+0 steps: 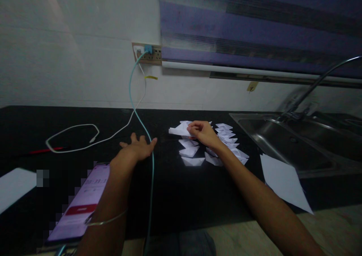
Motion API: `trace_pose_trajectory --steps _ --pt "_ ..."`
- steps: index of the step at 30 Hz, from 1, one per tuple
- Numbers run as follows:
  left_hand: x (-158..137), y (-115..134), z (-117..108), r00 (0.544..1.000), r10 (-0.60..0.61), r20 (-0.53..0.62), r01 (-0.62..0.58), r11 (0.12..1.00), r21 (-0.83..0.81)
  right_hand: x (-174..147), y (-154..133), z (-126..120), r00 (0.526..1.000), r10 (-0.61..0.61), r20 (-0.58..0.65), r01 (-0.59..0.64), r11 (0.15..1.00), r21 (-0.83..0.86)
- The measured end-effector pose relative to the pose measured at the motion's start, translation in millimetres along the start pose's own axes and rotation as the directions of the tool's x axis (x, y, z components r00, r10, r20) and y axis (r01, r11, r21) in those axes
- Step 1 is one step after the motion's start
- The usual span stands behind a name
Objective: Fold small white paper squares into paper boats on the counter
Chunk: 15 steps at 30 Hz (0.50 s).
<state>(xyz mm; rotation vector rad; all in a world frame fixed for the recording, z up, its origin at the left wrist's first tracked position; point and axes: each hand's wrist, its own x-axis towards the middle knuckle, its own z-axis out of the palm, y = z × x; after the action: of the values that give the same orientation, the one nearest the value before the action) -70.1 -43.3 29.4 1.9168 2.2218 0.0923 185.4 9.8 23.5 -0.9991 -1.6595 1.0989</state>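
Fingers (195, 126) of the right hand (205, 136) are closing in a pinch on the right end of a folded white paper boat (177, 131), holding it above the left column of paper boats (192, 161). The left hand (138, 148) is spreading its empty fingers wide by the teal cable (153, 177); whether it is touching that, I'm not managing to tell. Beyond, a lit touchscreen device (80, 209) is lying under the left forearm, and a white paper sheet (283, 180) is resting beside the steel sink (271, 135).

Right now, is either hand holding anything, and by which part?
The right hand holds a paper boat, pinched at its right end between thumb and fingers. The left hand is spread and appears to hold nothing.
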Motion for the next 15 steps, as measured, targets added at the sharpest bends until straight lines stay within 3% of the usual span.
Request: trace_pose_trajectory --steps 5,10,15 --pt "-4 3 -5 0.998 -0.061 0.009 0.061 0.998 -0.025 0 0 0 1.0 0.003 0.007 -0.003 1.0 -0.006" --pt "-3 3 -7 0.999 0.042 0.03 -0.041 0.998 -0.04 0 2 0 1.0 0.005 0.013 -0.005 1.0 -0.004" --pt "-6 10 -12 0.993 -0.036 -0.115 0.025 0.995 -0.092 1 2 0 1.0 -0.001 0.007 0.001 1.0 -0.005"
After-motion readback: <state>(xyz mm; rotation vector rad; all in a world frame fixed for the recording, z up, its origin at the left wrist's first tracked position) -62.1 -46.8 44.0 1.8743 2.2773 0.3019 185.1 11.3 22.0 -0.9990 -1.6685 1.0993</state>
